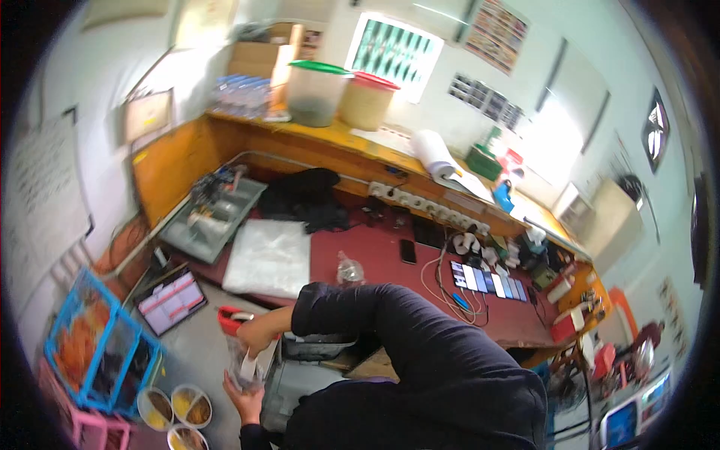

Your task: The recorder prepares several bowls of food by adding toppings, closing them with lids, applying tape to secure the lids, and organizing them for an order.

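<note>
My left hand (246, 400) holds the lower part of a clear plastic bag (247, 372) over the grey table at lower left. At the bag's top is my right hand (257, 336), beside a red object (229, 319), possibly a tape dispenser; its fingers are blurred, and whether they grip the bag cannot be told. A white strip shows between the hands. Left of the hands stand round divided tubs (191, 405) with yellow and brown contents. A tablet (172, 301) with a lit screen lies further up the table.
A blue-framed basket (101, 343) stands at far left above a pink stool (101, 424). On the red worktop (388, 247) lie a stack of clear plastic sheets or bags (269, 256), a knotted plastic bag (350, 271), a phone (408, 251), several cables, and a grey tray (197, 242).
</note>
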Available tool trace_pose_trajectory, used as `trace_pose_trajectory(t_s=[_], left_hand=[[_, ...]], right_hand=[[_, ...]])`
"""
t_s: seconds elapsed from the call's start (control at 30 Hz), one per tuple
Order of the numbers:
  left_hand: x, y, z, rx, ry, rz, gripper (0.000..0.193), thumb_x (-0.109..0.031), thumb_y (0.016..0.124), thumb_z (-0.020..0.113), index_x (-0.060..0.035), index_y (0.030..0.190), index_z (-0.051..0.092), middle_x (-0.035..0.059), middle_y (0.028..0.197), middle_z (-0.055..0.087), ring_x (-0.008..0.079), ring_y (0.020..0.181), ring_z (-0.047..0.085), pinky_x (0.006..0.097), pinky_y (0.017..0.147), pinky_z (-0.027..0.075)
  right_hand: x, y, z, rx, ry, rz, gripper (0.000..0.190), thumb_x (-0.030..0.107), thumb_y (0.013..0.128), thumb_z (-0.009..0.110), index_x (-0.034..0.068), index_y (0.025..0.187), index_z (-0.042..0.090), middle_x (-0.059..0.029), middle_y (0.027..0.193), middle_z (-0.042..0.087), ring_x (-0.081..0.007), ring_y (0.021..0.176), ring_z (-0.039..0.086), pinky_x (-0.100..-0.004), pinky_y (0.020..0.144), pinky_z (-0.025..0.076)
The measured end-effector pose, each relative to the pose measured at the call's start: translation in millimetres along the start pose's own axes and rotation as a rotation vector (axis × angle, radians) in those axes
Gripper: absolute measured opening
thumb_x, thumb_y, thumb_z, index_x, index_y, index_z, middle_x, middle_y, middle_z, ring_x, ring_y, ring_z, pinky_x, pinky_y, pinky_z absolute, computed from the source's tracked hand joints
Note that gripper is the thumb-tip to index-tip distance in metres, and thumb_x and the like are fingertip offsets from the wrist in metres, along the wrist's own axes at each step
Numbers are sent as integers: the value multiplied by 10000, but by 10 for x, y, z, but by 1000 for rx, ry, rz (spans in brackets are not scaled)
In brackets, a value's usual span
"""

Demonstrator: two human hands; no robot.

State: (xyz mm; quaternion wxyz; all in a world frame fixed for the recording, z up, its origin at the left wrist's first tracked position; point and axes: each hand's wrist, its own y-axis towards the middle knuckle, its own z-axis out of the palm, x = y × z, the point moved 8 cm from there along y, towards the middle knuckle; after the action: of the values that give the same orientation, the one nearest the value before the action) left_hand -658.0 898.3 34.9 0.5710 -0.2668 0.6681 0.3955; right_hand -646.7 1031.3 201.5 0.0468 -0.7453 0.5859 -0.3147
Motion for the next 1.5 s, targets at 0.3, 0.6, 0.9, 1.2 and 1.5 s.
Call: trace_pose_trajectory(t_s=[0.3,0.6,0.9,1.2,1.5], left_hand=[[-784,-282,285,-19,373,336,737,-148,620,772,51,1219,393,215,1120,456,367,1022,469,449,889,383],[-1152,-434,411,-109,612,19,887,-231,550,778,11,1283,340,198,1110,433,367,1064,424,413,934,354],[-1310,-858,-229,-371,669,-52,803,-168,530,775,-3,1213,386,173,1049,432,341,1031,433,397,906,370],[-1241,-1532,-1274,-654,687,-132,795,-166,520,780,0,1197,398,170,1046,444,340,1017,448,407,885,380],[-1141,-2538,-2502,-765,699,-265,813,-178,522,799,16,1196,388,180,1054,441,346,1018,449,416,887,375]], right_hand=[[-360,-1044,-173,-268,313,-195,300,295,818,593,3,756,616,-79,631,590,-160,584,494,-361,560,420],[-620,-1699,-370,-133,554,122,298,282,851,588,33,687,605,67,513,391,-37,469,330,-243,420,248],[-258,-1248,-442,-25,790,180,229,246,824,644,21,811,685,66,523,451,-25,441,351,-207,401,236],[562,-355,-328,-11,910,38,282,267,837,645,-6,906,646,99,536,372,-16,444,280,-214,398,182],[1080,897,500,-153,827,78,304,291,841,628,32,998,656,74,568,403,-27,472,318,-205,410,241]])
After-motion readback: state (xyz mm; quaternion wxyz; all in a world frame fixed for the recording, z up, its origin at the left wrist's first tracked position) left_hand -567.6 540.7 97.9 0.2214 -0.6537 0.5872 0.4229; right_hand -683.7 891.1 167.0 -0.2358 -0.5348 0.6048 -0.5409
